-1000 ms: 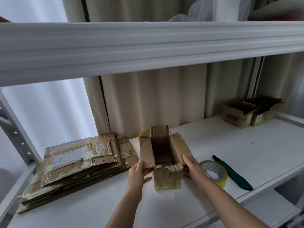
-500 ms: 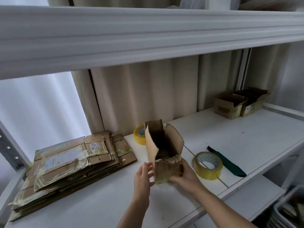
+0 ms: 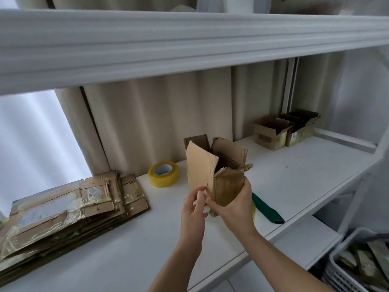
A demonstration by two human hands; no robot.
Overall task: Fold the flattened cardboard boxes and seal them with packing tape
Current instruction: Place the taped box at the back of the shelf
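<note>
A small brown cardboard box [image 3: 214, 167] is held up above the white shelf [image 3: 294, 165], its top flaps standing open. My right hand [image 3: 235, 204] grips its lower end, fingers wrapped round the right side. My left hand [image 3: 194, 205] touches the box's lower left corner with thumb and fingertips. A yellow roll of packing tape [image 3: 163, 174] lies on the shelf to the left behind the box. A stack of flattened cardboard boxes [image 3: 63, 207] lies at the far left. A second tape roll is mostly hidden behind my right hand.
Two folded open boxes [image 3: 286, 128] stand at the back right of the shelf. A dark green cutter [image 3: 267, 210] lies near the front edge. A grey crate [image 3: 362, 262] with cardboard sits low at the right. An upper shelf beam [image 3: 189, 43] hangs overhead.
The box has been lifted off the shelf and turned, its lower end now cupped in my right hand. My left hand moved from the box's side to its lower corner.
</note>
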